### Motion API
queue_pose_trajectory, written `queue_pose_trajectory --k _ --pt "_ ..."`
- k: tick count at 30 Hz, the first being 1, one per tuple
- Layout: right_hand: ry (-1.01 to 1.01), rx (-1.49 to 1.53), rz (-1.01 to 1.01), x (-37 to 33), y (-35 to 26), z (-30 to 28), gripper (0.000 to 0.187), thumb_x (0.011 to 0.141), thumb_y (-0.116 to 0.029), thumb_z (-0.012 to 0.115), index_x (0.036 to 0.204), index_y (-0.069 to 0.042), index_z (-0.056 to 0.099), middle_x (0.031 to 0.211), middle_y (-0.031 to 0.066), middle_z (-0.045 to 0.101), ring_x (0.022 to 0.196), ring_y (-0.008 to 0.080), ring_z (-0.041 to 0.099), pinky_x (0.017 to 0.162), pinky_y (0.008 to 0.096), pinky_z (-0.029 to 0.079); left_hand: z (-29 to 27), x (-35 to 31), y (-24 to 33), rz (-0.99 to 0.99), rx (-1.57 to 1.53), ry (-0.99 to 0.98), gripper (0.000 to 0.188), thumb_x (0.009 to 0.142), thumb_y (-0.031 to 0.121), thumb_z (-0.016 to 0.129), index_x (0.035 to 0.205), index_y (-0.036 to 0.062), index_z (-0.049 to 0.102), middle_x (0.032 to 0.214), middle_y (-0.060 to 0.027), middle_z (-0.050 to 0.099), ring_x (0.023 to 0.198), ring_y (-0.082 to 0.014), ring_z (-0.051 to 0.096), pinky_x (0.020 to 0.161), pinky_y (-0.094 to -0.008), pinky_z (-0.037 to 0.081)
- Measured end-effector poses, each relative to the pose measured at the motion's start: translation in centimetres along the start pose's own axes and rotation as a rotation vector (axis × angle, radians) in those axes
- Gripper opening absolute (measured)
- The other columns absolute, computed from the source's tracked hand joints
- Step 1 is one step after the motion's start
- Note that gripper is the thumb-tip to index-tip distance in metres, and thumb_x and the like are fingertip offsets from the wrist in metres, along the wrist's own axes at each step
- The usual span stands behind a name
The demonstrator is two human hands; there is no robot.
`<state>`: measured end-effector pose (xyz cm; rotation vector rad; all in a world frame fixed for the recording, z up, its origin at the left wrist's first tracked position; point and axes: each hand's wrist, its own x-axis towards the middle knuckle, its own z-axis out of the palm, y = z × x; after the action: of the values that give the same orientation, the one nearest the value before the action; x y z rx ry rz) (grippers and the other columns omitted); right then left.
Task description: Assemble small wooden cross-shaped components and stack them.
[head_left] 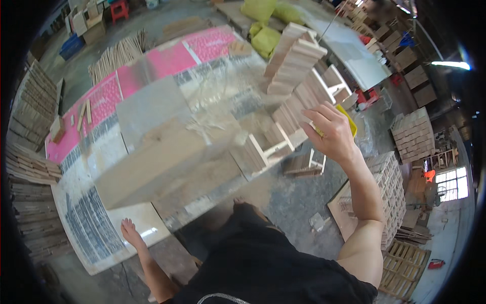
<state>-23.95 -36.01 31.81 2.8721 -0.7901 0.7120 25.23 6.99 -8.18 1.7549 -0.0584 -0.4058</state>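
Observation:
My right hand (331, 133) is raised beside a tall stack of wooden box-like pieces (302, 99) on the table's right side. Its fingers are bent, the thumb stands apart from them, and I see nothing between them. My left hand (130, 232) hangs over the table's near left corner, fingers stretched out and holding nothing. Between the hands lies a long, slightly blurred wooden block or box (152, 164), with a bunch of pale thin strips (206, 127) at its far end. A low open-ended wooden piece (260, 152) sits at the table's right edge.
Pink sheeting (167, 63) covers the table's far side, with a grey board (152, 106) nearer. On the floor to the right are a small wooden box (305, 164) and a large stack of slatted wood (382, 190). Yellow-green sacks (264, 38) lie beyond the table.

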Motion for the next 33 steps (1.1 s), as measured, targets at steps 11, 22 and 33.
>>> queue_pose_trajectory --k 11,22,33 --pt "-0.254 0.008 0.136 -15.6 8.9 17.2 0.036 0.074 0.003 0.061 0.108 -0.001 0.069 0.109 0.0097 0.067 0.103 0.0313 0.061 0.085 0.0418 0.054 3.5 -5.5 -1.2 0.128 0.043 -0.075 0.043 0.106 0.016 0.052 0.141 -0.0076 0.046 0.140 -0.0216 0.055 0.129 -0.0310 0.057 0.109 -0.0413 0.045" --pt "-0.513 -0.052 0.028 -13.7 12.9 24.2 0.023 0.081 -0.018 0.071 0.102 -0.010 0.072 0.092 0.0189 0.069 0.099 0.0416 0.062 0.084 0.0506 0.051 -4.7 -24.3 -1.5 0.369 0.255 0.234 0.032 0.100 0.009 0.060 0.130 -0.0027 0.060 0.126 -0.0138 0.067 0.119 -0.0191 0.062 0.103 -0.0325 0.048" --pt "-0.716 0.504 0.078 -10.4 19.6 25.3 0.015 0.064 0.006 0.075 0.078 0.004 0.072 0.062 0.0019 0.061 0.055 0.0126 0.058 0.051 0.0284 0.044 -23.1 -36.4 -3.2 0.116 0.887 0.778 0.038 0.084 0.028 0.073 0.107 -0.0025 0.068 0.105 -0.0211 0.072 0.096 -0.0350 0.071 0.085 -0.0433 0.056"
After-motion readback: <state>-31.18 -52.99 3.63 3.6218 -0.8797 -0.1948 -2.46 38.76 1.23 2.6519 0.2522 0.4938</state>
